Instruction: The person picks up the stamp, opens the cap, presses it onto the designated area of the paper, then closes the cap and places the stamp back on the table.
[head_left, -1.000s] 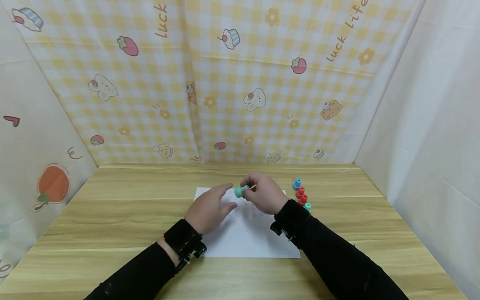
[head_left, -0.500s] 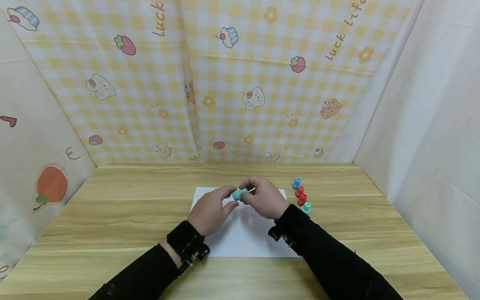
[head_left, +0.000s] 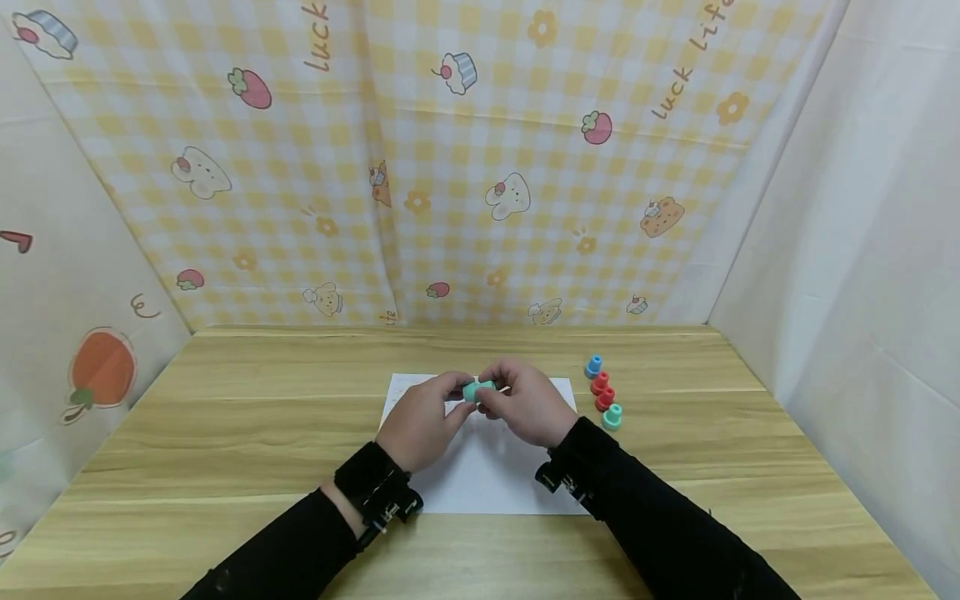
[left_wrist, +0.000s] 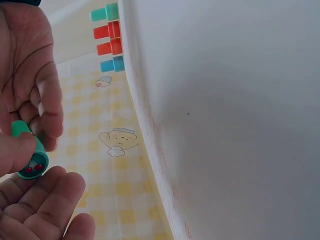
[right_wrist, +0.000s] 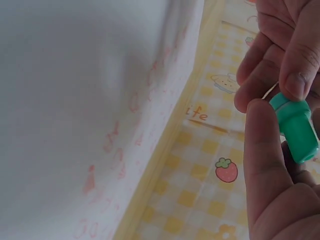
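Note:
A small green stamp (head_left: 477,390) is held between both hands over a white sheet of paper (head_left: 502,483). The right hand (head_left: 528,404) pinches it by thumb and fingers from the right. From the other side, the left hand (head_left: 418,423) has its thumb and fingertips at the wide end. In the left wrist view this wide end of the stamp (left_wrist: 33,167) shows a red cherry picture. The right wrist view has the left thumb (right_wrist: 296,82) on the wide part, while the narrow end of the stamp (right_wrist: 300,137) points toward the right hand.
Right of the paper stands a row of stamps: a blue stamp (head_left: 593,367), a red stamp (head_left: 599,383), another red stamp (head_left: 604,400) and a green stamp (head_left: 612,417). Faint red marks (right_wrist: 112,140) run across the paper. A checked curtain (head_left: 442,242) hangs behind the wooden table (head_left: 247,433).
The left hand has come right to the stamp and its fingertips now meet the wide end. The held stamp has shifted slightly left and toward the person, with the right hand around it.

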